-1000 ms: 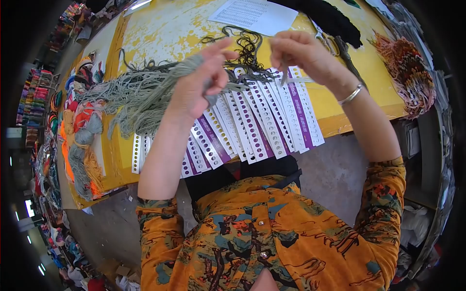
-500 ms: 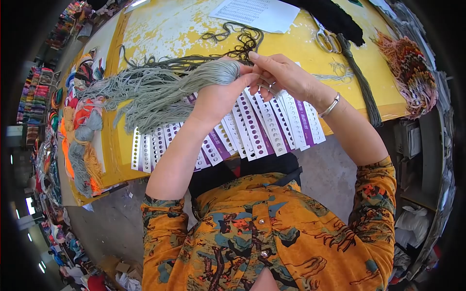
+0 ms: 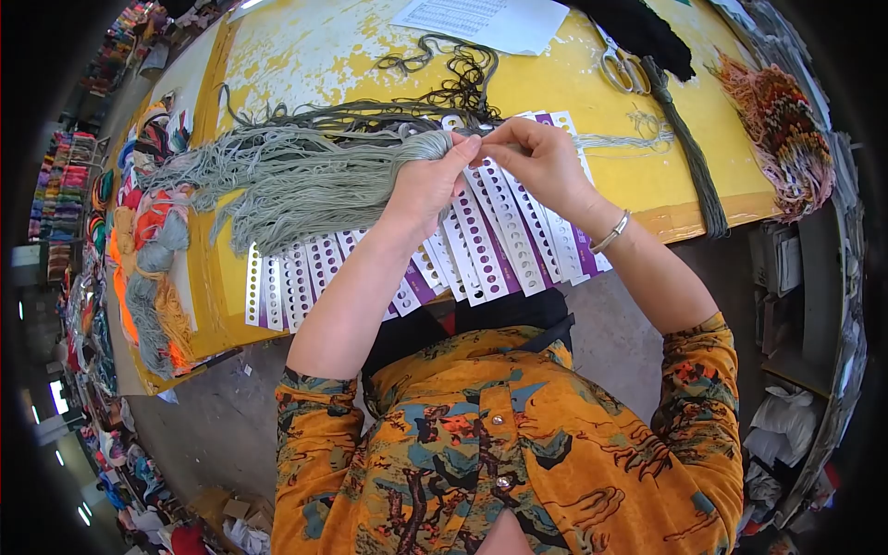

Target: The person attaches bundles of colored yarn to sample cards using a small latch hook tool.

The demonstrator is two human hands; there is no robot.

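The left hand (image 3: 427,180) is closed around the folded end of a grey-green skein (image 3: 305,180), at the centre of the frame. The skein runs from the fist toward the left of the frame and fans out over the table (image 3: 314,65). The right hand (image 3: 536,157) is just right of the left hand, with fingertips pinched together at the skein end; the fingertips of both hands touch. Whether the right hand grips a single strand cannot be told. A bracelet (image 3: 610,231) sits on the right wrist.

Beneath both hands, a row of punched cards (image 3: 490,240), white with purple strips, lies fanned along the near table edge, from lower left toward centre right. Dark thread (image 3: 453,79) lies tangled above the hands, with a printed sheet (image 3: 481,14) at the top of the frame. Scissors (image 3: 622,67) lie at upper right, beside a dark cord (image 3: 689,157) that runs down toward the table edge. A multicoloured bundle (image 3: 782,129) lies at far right. Orange and grey skeins (image 3: 153,268) lie at the left table edge.
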